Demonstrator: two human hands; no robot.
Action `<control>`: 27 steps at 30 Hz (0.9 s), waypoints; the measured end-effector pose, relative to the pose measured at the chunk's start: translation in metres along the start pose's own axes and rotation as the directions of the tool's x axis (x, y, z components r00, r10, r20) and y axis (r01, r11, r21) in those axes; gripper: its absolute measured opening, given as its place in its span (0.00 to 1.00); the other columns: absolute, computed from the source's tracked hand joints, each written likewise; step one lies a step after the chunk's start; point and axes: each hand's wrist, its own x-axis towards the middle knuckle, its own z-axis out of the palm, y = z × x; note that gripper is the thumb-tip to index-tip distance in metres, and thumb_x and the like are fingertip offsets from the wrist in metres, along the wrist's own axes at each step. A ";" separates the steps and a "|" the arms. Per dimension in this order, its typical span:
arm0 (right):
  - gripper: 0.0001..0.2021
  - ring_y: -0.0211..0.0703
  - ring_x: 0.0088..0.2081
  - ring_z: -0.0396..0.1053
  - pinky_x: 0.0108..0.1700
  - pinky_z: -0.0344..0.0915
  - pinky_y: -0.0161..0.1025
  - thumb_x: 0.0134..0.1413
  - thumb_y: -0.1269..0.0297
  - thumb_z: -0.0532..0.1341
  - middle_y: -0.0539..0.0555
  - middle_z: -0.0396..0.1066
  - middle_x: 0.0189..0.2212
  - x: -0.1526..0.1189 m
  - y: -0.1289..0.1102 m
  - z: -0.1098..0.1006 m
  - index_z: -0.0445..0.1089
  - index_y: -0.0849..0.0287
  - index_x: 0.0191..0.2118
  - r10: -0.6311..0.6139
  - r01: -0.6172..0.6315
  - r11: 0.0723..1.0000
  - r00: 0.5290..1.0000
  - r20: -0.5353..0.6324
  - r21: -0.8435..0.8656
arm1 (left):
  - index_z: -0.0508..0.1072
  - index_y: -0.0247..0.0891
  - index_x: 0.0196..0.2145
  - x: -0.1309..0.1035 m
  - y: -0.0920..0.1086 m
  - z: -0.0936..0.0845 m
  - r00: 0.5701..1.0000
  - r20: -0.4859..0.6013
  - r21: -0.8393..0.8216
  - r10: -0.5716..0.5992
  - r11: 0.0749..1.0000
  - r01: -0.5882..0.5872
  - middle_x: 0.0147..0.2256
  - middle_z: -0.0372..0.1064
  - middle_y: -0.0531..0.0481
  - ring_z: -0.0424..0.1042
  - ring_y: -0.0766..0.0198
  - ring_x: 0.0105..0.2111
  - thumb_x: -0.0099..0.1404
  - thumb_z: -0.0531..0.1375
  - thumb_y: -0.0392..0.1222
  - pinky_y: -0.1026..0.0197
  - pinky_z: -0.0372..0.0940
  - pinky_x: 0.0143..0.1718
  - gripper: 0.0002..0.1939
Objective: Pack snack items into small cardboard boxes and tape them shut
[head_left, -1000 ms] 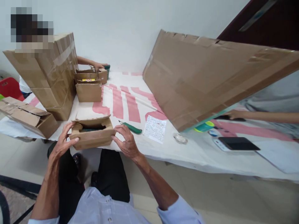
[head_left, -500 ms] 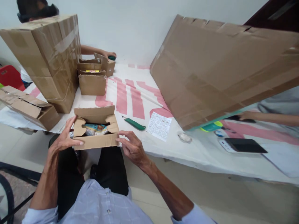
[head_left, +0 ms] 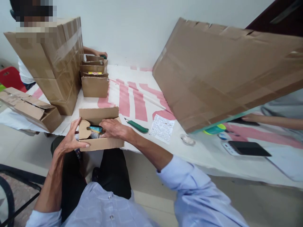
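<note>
A small open cardboard box (head_left: 101, 145) rests at the table's front edge, its long back flap standing up. My left hand (head_left: 71, 138) grips the left end, fingers at the back and thumb along the front wall. Inside lies a packet (head_left: 94, 132) with a blue printed part and a pale part. My right hand (head_left: 113, 128) reaches into the box from the right, fingers bent and closed on the packet's right end. Its fingertips are partly hidden. A green-handled knife (head_left: 137, 125) lies right of the box, beside a printed white sheet (head_left: 162, 128).
Taped cartons (head_left: 59, 60) are stacked at left, with open boxes (head_left: 95, 86) beside them and a long box (head_left: 33, 108) in front. A large cardboard panel (head_left: 224, 72) leans at right. A phone (head_left: 249, 148) lies beyond. A co-worker's hand (head_left: 101, 54) shows behind the boxes.
My right hand has moved from the box's right front corner into the box, over its right inner flap. My left hand keeps its hold. The co-worker's hand at the back has shifted left.
</note>
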 end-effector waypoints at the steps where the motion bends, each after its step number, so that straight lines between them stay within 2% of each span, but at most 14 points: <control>1: 0.16 0.58 0.53 0.79 0.51 0.72 0.42 0.59 0.59 0.75 0.64 0.81 0.52 0.005 -0.002 -0.001 0.81 0.59 0.50 0.017 -0.014 0.999 0.997 0.069 -0.040 | 0.47 0.49 0.79 0.000 0.000 0.000 1.000 0.002 -0.003 0.000 1.000 0.000 0.76 0.42 0.35 0.48 0.30 0.75 0.48 0.79 0.64 0.32 0.64 0.68 0.71; 4: 0.11 0.59 0.51 0.81 0.49 0.71 0.42 0.64 0.65 0.69 0.66 0.82 0.49 0.012 -0.005 0.000 0.82 0.61 0.49 0.052 -0.031 0.990 0.986 0.157 -0.136 | 0.48 0.49 0.79 -0.001 0.000 0.002 1.000 0.000 -0.016 0.005 1.000 -0.005 0.76 0.43 0.34 0.48 0.30 0.75 0.48 0.79 0.64 0.33 0.64 0.68 0.71; 7: 0.12 0.56 0.49 0.81 0.49 0.69 0.42 0.69 0.70 0.61 0.68 0.83 0.46 0.012 -0.003 0.004 0.82 0.64 0.49 0.065 -0.049 0.988 0.992 0.108 -0.147 | 0.48 0.50 0.79 -0.001 -0.001 0.004 1.000 -0.012 -0.023 0.025 0.999 -0.025 0.76 0.44 0.35 0.48 0.30 0.75 0.48 0.79 0.63 0.33 0.64 0.68 0.70; 9: 0.11 0.56 0.50 0.81 0.49 0.69 0.42 0.69 0.66 0.64 0.67 0.82 0.47 0.011 -0.001 0.006 0.82 0.63 0.49 0.060 -0.049 0.993 0.993 0.098 -0.105 | 0.48 0.50 0.79 -0.001 -0.001 0.005 0.999 -0.016 -0.022 0.037 0.999 -0.038 0.76 0.45 0.35 0.49 0.30 0.75 0.49 0.79 0.62 0.33 0.64 0.68 0.70; 12: 0.14 0.58 0.52 0.79 0.49 0.69 0.41 0.62 0.59 0.72 0.65 0.82 0.50 0.012 0.000 0.008 0.82 0.60 0.50 0.045 -0.036 0.997 0.992 0.120 -0.074 | 0.47 0.49 0.79 -0.001 -0.001 0.006 0.999 -0.013 -0.023 0.044 0.999 -0.044 0.76 0.44 0.35 0.50 0.31 0.75 0.49 0.79 0.61 0.34 0.64 0.68 0.70; 15: 0.10 0.55 0.50 0.80 0.48 0.67 0.41 0.67 0.66 0.65 0.66 0.82 0.48 0.016 -0.005 0.006 0.82 0.62 0.49 0.060 -0.042 0.991 0.988 0.144 -0.130 | 0.47 0.49 0.79 -0.001 -0.002 0.005 0.999 -0.008 -0.030 0.032 0.999 -0.032 0.76 0.42 0.35 0.50 0.33 0.75 0.50 0.79 0.60 0.34 0.63 0.69 0.69; 17: 0.13 0.53 0.49 0.80 0.46 0.66 0.40 0.70 0.71 0.58 0.66 0.82 0.46 0.016 -0.009 0.003 0.82 0.63 0.48 0.058 -0.037 0.987 0.990 0.129 -0.159 | 0.47 0.49 0.79 -0.001 -0.004 0.005 1.000 -0.017 -0.034 0.026 0.999 -0.027 0.75 0.44 0.34 0.51 0.33 0.75 0.51 0.79 0.59 0.33 0.63 0.69 0.68; 20: 0.15 0.50 0.47 0.80 0.43 0.64 0.38 0.73 0.70 0.54 0.65 0.82 0.45 0.010 -0.009 -0.006 0.81 0.61 0.47 0.053 -0.048 0.989 0.998 0.030 -0.142 | 0.50 0.48 0.78 0.001 -0.006 0.004 0.998 -0.058 -0.043 0.031 0.999 -0.034 0.73 0.49 0.34 0.55 0.33 0.73 0.50 0.79 0.59 0.33 0.65 0.68 0.67; 23: 0.14 0.48 0.46 0.78 0.43 0.64 0.37 0.73 0.70 0.55 0.61 0.82 0.46 -0.002 0.003 -0.023 0.80 0.58 0.45 0.050 -0.060 0.997 0.983 -0.175 -0.049 | 0.51 0.46 0.78 0.006 -0.008 0.006 0.994 -0.101 -0.077 0.028 0.996 -0.036 0.72 0.50 0.34 0.58 0.34 0.72 0.49 0.80 0.57 0.36 0.67 0.67 0.67; 25: 0.13 0.47 0.45 0.77 0.44 0.65 0.37 0.71 0.71 0.55 0.58 0.81 0.45 -0.011 0.015 -0.038 0.79 0.58 0.43 0.033 -0.013 0.998 0.938 -0.345 0.060 | 0.51 0.46 0.78 0.011 -0.010 0.007 0.993 -0.118 -0.099 0.023 0.994 -0.035 0.73 0.50 0.33 0.58 0.33 0.72 0.48 0.80 0.57 0.36 0.67 0.67 0.68; 27: 0.12 0.45 0.41 0.75 0.44 0.65 0.38 0.68 0.71 0.56 0.56 0.80 0.40 -0.020 0.029 -0.055 0.78 0.58 0.41 0.018 0.087 0.977 0.876 -0.482 0.195 | 0.50 0.47 0.78 0.017 -0.011 0.008 0.992 -0.121 -0.109 0.022 0.993 -0.035 0.73 0.49 0.33 0.57 0.32 0.72 0.48 0.80 0.58 0.32 0.66 0.67 0.68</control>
